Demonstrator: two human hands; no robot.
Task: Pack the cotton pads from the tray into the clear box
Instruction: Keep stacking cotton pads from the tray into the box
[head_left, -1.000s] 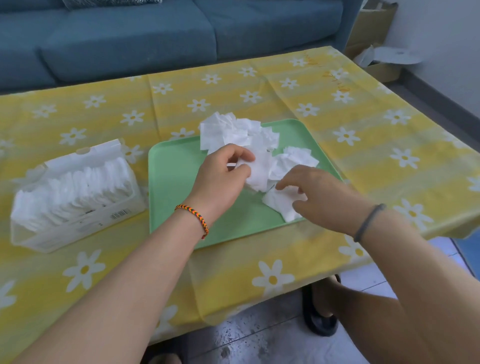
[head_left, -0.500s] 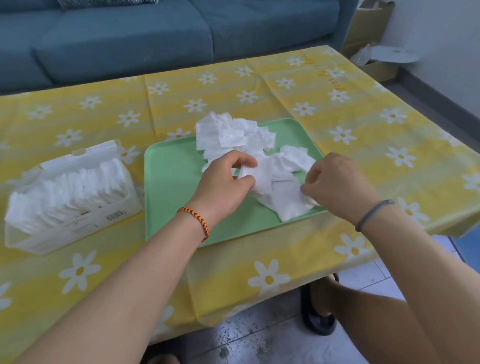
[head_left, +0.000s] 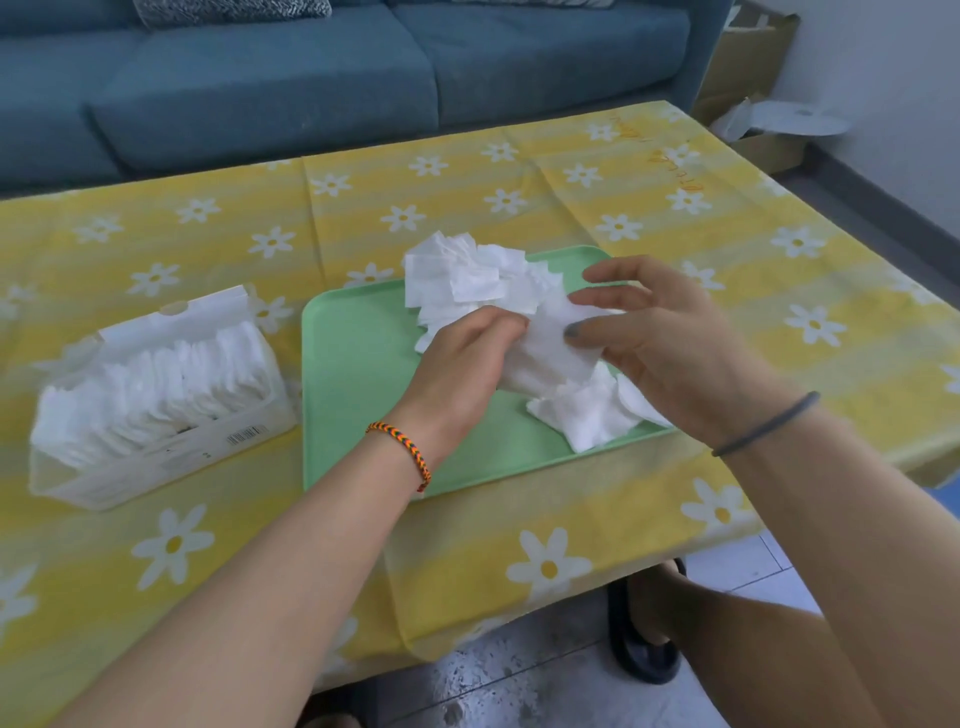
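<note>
Now, in the head view, the left hand has its fingers curled around a bunch of cotton pads just over the middle of the green tray, and the right hand touches the same bunch with straight, spread fingers. More pads lie at the tray's far edge and near its right front corner, while its left half is bare. The clear box, already full of upright pads, stands left of the tray on the yellow tablecloth, apart from the tray's left edge.
</note>
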